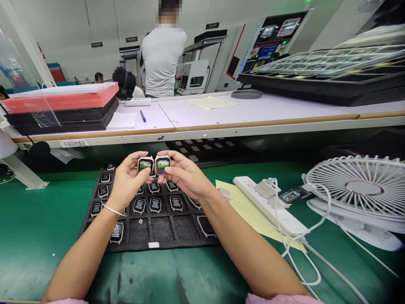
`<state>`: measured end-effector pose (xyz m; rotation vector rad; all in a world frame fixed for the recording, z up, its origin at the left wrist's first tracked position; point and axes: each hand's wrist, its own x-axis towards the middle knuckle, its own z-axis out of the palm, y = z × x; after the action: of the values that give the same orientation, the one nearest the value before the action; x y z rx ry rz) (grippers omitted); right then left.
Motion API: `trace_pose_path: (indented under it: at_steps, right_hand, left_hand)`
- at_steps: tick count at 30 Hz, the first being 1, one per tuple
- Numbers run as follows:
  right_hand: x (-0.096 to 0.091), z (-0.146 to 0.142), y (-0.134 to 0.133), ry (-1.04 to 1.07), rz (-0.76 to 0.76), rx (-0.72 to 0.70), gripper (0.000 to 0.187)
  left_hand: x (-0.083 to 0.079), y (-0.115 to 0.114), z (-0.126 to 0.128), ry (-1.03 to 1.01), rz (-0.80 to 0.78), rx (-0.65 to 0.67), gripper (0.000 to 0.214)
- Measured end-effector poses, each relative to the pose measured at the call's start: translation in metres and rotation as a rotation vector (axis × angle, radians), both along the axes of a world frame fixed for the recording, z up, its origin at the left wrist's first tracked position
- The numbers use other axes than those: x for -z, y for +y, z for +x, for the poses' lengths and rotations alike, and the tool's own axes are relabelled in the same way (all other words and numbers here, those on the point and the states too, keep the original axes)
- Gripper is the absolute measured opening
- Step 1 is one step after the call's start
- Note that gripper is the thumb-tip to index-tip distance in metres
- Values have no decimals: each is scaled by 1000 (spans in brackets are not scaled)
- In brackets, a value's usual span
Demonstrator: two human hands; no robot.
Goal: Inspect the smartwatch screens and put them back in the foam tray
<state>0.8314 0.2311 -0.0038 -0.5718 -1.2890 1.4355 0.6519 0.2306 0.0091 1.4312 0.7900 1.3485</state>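
In my left hand (pixel 128 179) is a smartwatch case (pixel 146 164) without a strap, gripped between thumb and fingers. My right hand (pixel 186 175) pinches a second smartwatch case (pixel 163 164) close beside it. Both screens face me, lit with green and white bands. Beneath my hands lies a black foam tray (pixel 161 230) divided into square pockets. Several more watch cases sit in its pockets, many showing white text, such as one watch (pixel 176 203) near the middle. A larger dark-screened watch (pixel 207 226) lies at the tray's right, partly behind my right forearm.
On the right, a white power strip (pixel 272 207) with tangled cables rests on a yellow sheet (pixel 253 211), beside a white fan (pixel 363 190). A raised shelf (pixel 190 120) crosses ahead, bearing foam stacks (pixel 63 105) and black trays (pixel 316 86). A person (pixel 164 59) stands beyond it.
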Motion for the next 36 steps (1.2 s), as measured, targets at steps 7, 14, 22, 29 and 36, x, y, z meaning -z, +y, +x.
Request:
trace_pose_path:
  at_steps: [7,14,22,29,36]
  right_hand:
    - [10,-2,9,-25,-27,19,36]
    - [12,-3,10,-52,-30,57,38]
    - [10,-3,8,-56,-29,72,41]
    - [9,-3,6,-54,-30,55,40]
    - [1,2,-1,-34,-19,47,38]
  left_hand:
    - [12,6,-2,11,-39,7,41]
    - [13,8,-2,22,-71,2,45]
    - [12,6,-3,27,-82,41,49]
    - [11,5,-4,32,-89,40,48]
    - [-2,-1,-13,-17,-40,22,47]
